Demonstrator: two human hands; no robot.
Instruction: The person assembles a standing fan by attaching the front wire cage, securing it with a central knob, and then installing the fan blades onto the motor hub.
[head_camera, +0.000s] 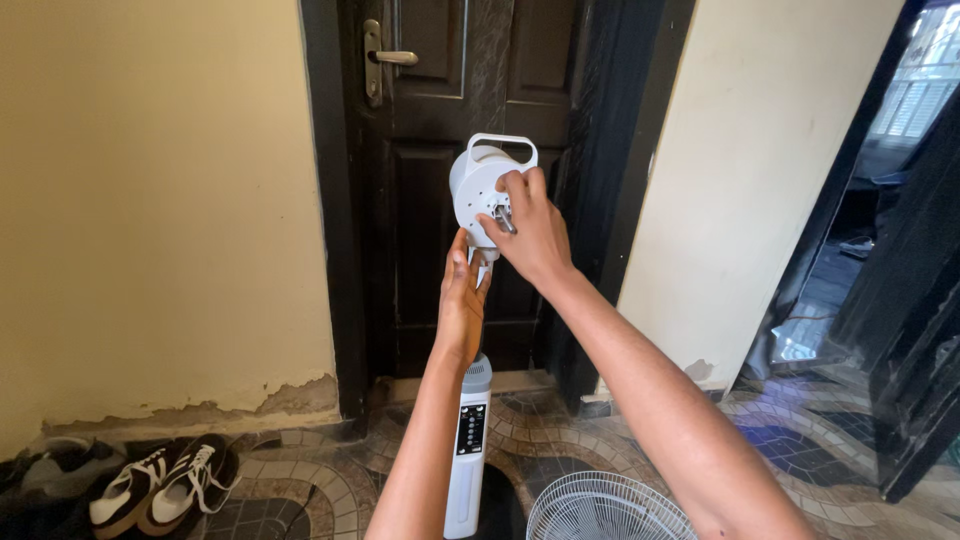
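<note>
Two hands on the round white plastic fan motor housing with carry handle (485, 190), mid-frame, in front of the dark panelled wooden door (470, 120). My right hand (530, 235) lies across the housing's front face, fingers pinched shut around the short metal shaft (503, 220) at its centre. My left hand (462, 300) comes up from below, fingers closed around the neck just under the housing; how firm that grip is I cannot tell.

Below, the white upright fan column with dark control panel (470, 450) runs to the bottom edge. Its base is out of frame, so footing unknown.

Risks, as judged:
- Tall, top-heavy stand; twisting or pushing at the shaft could tip it toward the door.
- White wire fan grille (605, 505) lies on the patterned tile floor (800, 420) at bottom centre, near my feet: a step back could bend it.
- Fingers slipping off the smooth shaft could knock knuckles on the housing.
- Black-and-white sneakers (165, 480) at lower left, well apart, minor trip hazard.
</note>
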